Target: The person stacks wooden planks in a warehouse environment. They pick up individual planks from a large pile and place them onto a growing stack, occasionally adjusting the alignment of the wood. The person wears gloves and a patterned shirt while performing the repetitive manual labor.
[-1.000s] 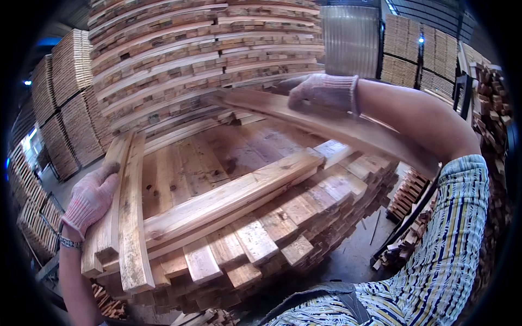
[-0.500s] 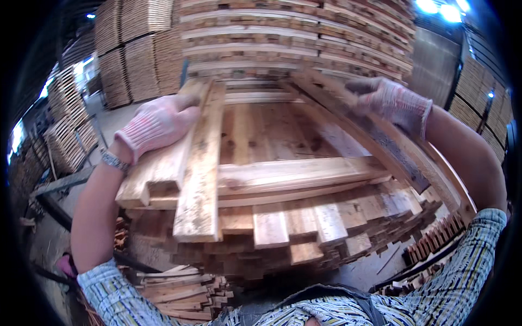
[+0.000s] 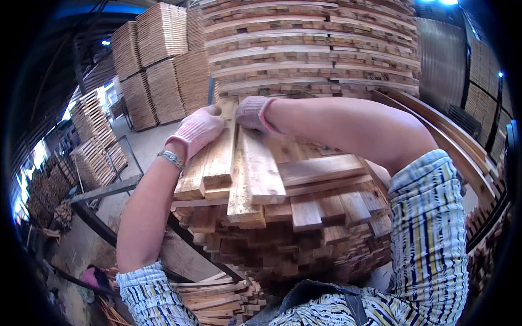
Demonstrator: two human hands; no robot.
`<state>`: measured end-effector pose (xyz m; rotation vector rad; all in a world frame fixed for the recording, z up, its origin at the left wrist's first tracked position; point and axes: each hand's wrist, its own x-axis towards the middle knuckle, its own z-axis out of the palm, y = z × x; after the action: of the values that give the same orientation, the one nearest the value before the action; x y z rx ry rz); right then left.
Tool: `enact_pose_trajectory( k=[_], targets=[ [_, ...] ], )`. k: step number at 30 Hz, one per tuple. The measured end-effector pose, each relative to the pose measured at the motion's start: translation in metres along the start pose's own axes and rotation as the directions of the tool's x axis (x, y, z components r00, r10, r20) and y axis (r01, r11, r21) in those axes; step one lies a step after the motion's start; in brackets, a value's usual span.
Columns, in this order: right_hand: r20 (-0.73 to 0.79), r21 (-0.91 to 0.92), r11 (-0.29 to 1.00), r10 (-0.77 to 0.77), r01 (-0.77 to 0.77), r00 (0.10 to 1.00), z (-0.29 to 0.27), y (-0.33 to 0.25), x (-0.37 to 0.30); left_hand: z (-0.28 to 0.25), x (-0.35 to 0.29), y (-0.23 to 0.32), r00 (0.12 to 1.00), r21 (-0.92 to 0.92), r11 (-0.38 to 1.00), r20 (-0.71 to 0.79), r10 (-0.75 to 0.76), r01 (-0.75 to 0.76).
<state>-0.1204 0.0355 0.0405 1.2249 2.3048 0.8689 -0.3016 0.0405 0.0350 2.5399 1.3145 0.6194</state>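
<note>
My left hand [image 3: 202, 130], in a pale pink knit glove, is closed over the far part of a wooden board [image 3: 218, 169] at the left of the pile. Close beside it, my right hand [image 3: 254, 114], in a similar glove with greyed fingers, grips the far part of another pale board [image 3: 262, 173]; its fingertips are partly hidden. A mottled board [image 3: 239, 200] lies between these two and juts toward me. Beneath them, crosswise boards [image 3: 326, 169] rest on a stack of short boards [image 3: 305, 213] with uneven ends.
A tall layered wood stack [image 3: 272, 54] rises directly behind the pile. Long planks [image 3: 440, 122] lean at the right. Metal rails [image 3: 95, 223] run along the left, with loose wood strips [image 3: 217, 298] below. More stacked lumber [image 3: 163, 89] stands at the back left.
My right hand has come across from the right side to beside my left, away from the dark-edged planks. Another board now lies right of the mottled one. The view has shifted.
</note>
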Motion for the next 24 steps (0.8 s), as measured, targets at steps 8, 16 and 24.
enact_pose_trajectory(
  k=[8,16,24],
  targets=[
    [0.054,0.733,0.629,0.328,-0.26,0.943,-0.036,-0.011,-0.039,-0.021,-0.01,-0.037,0.995,-0.606,0.795,0.085,0.047,0.015],
    [0.451,0.337,0.603,0.571,-0.724,0.686,0.001,0.009,-0.195,-0.009,-0.048,-0.031,0.92,-0.845,0.368,0.377,-0.105,0.388],
    [0.653,0.64,0.033,0.504,-0.768,0.566,0.028,0.028,-0.225,-0.027,-0.031,-0.037,0.995,0.02,1.0,-0.101,0.009,-0.007]
  ],
)
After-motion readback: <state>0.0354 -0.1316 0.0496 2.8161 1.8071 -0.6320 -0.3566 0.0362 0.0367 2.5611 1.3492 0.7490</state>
